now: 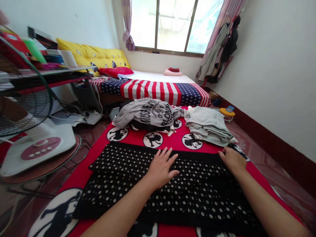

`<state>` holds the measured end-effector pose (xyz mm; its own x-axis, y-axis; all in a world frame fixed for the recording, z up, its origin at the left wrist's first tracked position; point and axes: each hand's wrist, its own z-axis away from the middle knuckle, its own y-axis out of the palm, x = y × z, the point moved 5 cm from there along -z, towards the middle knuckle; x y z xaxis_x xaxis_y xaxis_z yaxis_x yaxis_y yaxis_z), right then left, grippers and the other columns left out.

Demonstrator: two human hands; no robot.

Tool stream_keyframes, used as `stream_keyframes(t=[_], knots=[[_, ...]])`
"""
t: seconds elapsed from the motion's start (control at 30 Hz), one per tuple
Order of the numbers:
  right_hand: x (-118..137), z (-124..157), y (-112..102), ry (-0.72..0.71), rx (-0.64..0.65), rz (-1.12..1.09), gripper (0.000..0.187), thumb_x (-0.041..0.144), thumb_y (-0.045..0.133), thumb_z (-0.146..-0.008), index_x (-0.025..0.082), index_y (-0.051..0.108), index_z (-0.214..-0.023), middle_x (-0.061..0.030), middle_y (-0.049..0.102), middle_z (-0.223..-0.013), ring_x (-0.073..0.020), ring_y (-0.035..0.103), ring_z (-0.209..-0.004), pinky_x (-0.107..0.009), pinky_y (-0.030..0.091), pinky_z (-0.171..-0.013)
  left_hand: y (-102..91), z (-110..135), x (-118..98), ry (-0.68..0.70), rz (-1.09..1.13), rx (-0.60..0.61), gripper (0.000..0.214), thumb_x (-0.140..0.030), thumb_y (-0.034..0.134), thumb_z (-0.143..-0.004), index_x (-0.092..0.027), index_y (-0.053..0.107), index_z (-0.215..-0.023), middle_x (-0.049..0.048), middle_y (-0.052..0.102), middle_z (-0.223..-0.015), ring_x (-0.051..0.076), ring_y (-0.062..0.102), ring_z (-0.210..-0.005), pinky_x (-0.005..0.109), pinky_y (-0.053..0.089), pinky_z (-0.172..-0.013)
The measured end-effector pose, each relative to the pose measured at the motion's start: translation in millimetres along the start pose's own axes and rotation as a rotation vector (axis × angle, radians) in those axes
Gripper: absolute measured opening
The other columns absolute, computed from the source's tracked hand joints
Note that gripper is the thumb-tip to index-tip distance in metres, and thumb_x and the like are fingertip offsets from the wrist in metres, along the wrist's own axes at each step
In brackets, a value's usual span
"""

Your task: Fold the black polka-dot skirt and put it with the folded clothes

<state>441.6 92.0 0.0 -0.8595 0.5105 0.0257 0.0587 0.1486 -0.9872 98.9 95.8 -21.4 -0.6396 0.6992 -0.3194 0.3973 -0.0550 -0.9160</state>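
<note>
A black garment with white dots (pixel 182 194) lies spread across a red cloth with monkey prints (pixel 170 140); its exact kind does not show. My left hand (pixel 161 168) rests flat on its upper middle, fingers spread. At the garment's far right corner, my right hand (pixel 233 161) has its fingers curled in on the black edge. Beyond the garment sits a heap of clothes topped by a grey printed sweatshirt (pixel 153 113). To the right of that heap is a stack of folded light grey clothes (pixel 208 125), just past my right hand.
On the left, a fan (pixel 41 148) stands on a round stool beside a cluttered desk (pixel 61 72). A bed with a flag-patterned cover (pixel 148 90) is under the window. Clothes (pixel 219 49) hang at the right wall, above a small yellow stool (pixel 227 112).
</note>
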Motion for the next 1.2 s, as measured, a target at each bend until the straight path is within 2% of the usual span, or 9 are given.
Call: stream_keyframes(t=[0.1,0.2,0.3,0.4,0.5,0.67,0.87,1.03,1.2], knots=[[33,8,-32,-0.093,-0.158,0.003,0.040,0.036,0.054,-0.082,0.009,0.063,-0.110,-0.0232,0.062,-0.113,-0.0398,0.058,-0.104,-0.049,0.048,-0.079,0.8,1,0,-0.002,-0.001,-0.027,0.065,-0.063,0.043,-0.089,-0.030,0.037,-0.145,0.0073,0.030,-0.156,0.028,0.023,-0.145,0.050,0.019,-0.118],[99,59,-54,-0.418,-0.371,-0.307,0.048,0.040,0.048,-0.088,0.012,0.053,-0.126,-0.0195,0.058,-0.126,-0.0333,0.055,-0.116,-0.047,0.045,-0.096,1.3,1,1,0.007,0.008,-0.050,0.065,-0.063,0.042,-0.089,-0.028,0.038,-0.144,0.0081,0.032,-0.156,0.028,0.024,-0.144,0.050,0.019,-0.118],[164,127,-38,-0.708,-0.263,-0.504,0.054,0.045,0.044,-0.092,0.017,0.042,-0.138,-0.0151,0.051,-0.139,-0.0293,0.047,-0.129,-0.050,0.036,-0.108,1.5,1,0,0.012,0.032,-0.068,0.065,-0.055,0.048,-0.090,-0.023,0.036,-0.146,0.0113,0.031,-0.155,0.028,0.024,-0.144,0.050,0.020,-0.118],[193,169,-10,-0.751,-0.164,-0.527,0.053,0.043,0.042,-0.095,0.021,0.036,-0.143,-0.0130,0.046,-0.145,-0.0294,0.041,-0.135,-0.057,0.031,-0.109,-2.8,3,1,-0.022,0.090,-0.097,0.058,-0.038,0.055,-0.089,-0.016,0.042,-0.141,0.0153,0.032,-0.154,0.028,0.026,-0.144,0.046,0.024,-0.118],[187,178,-2,-0.712,-0.240,-0.632,0.046,0.039,0.043,-0.095,0.020,0.043,-0.137,-0.0125,0.053,-0.138,-0.0277,0.046,-0.131,-0.056,0.032,-0.109,-18.2,16,4,-0.060,0.179,-0.158,0.045,-0.026,0.058,-0.086,-0.018,0.055,-0.131,0.0139,0.038,-0.151,0.026,0.032,-0.141,0.043,0.029,-0.117],[160,172,-21,-0.655,-0.466,-0.773,0.020,0.031,0.049,-0.093,0.022,0.063,-0.103,-0.0073,0.066,-0.114,-0.0221,0.060,-0.108,-0.047,0.036,-0.107,-62.4,71,26,-0.130,0.230,-0.288,0.033,-0.021,0.059,-0.086,-0.024,0.064,-0.118,0.0079,0.053,-0.140,0.024,0.046,-0.132,0.045,0.035,-0.113],[134,148,-21,-0.454,-0.488,-0.456,0.039,0.048,0.045,-0.091,0.018,0.066,-0.102,-0.0104,0.068,-0.105,-0.0296,0.058,-0.099,-0.046,0.043,-0.090,-95.9,126,75,-0.299,0.172,-0.341,0.024,-0.027,0.054,-0.091,-0.023,0.069,-0.109,0.0072,0.063,-0.127,0.023,0.056,-0.120,0.043,0.044,-0.106],[110,126,-14,-0.440,-0.452,-0.354,0.053,0.065,0.040,-0.087,0.022,0.071,-0.089,-0.0075,0.070,-0.089,-0.0293,0.059,-0.084,-0.043,0.043,-0.079,-105.2,106,101,-0.363,0.087,-0.306,0.027,-0.018,0.049,-0.092,-0.023,0.068,-0.109,0.0041,0.064,-0.121,0.020,0.062,-0.109,0.034,0.047,-0.099],[104,127,-15,-0.467,-0.484,-0.484,0.052,0.065,0.039,-0.088,0.022,0.067,-0.079,-0.0052,0.069,-0.085,-0.0256,0.059,-0.081,-0.039,0.042,-0.079,-95.7,73,116,-0.397,0.006,-0.213,0.039,-0.017,0.061,-0.084,-0.027,0.063,-0.121,0.0041,0.064,-0.116,0.022,0.065,-0.096,0.033,0.053,-0.086]])
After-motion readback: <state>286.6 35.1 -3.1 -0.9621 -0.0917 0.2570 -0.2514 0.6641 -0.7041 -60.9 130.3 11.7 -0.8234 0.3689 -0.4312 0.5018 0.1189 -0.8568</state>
